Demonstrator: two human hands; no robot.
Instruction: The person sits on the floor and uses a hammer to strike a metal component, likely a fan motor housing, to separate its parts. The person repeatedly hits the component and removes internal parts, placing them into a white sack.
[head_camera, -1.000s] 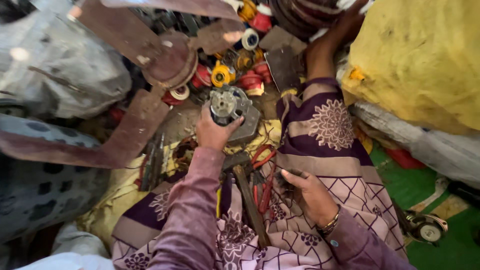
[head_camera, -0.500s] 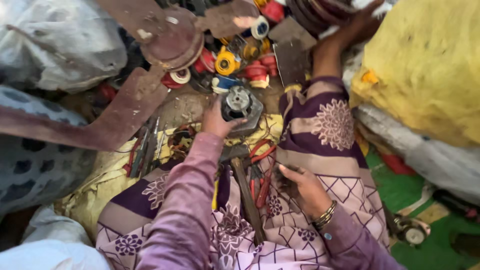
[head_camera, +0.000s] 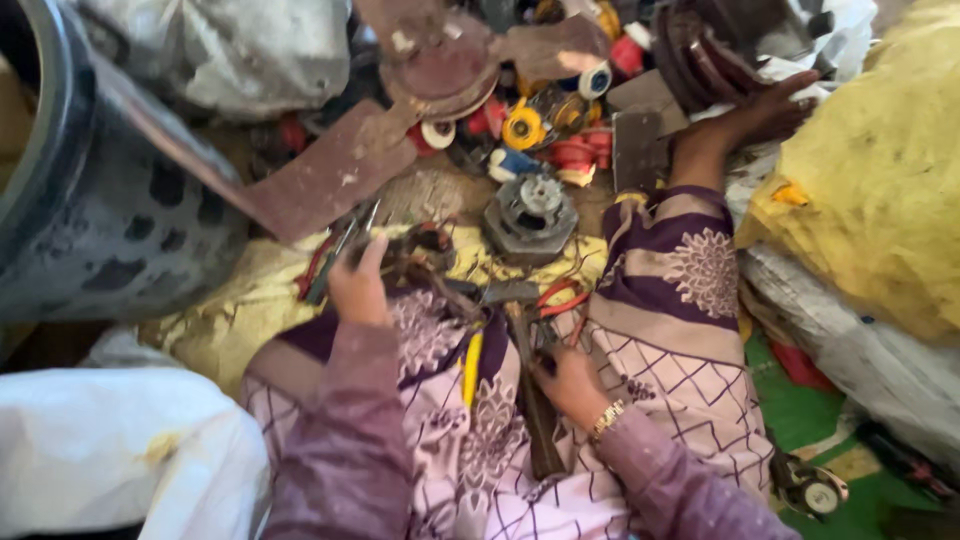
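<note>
The left hand (head_camera: 357, 285) has let go of the round grey motor (head_camera: 531, 214), which it gripped a second ago, and now sits further left, fingers curled around slim metal tools (head_camera: 342, 250) on the yellow cloth (head_camera: 250, 300). The right hand (head_camera: 566, 378) stays low on the lap, loosely closed by the hammer (head_camera: 525, 370); whether it grips the handle I cannot tell. The motor rests alone on the floor just beyond the knees, with red and yellow spools (head_camera: 560, 135) and a brown fan blade (head_camera: 330, 170) beyond it.

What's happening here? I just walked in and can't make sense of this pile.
A person sits on the floor among scrap parts. Their left hand reaches toward hand tools lying on yellow cloth. Their right hand rests at a hammer across their lap. A small motor sits on the ground ahead, untouched.
</note>
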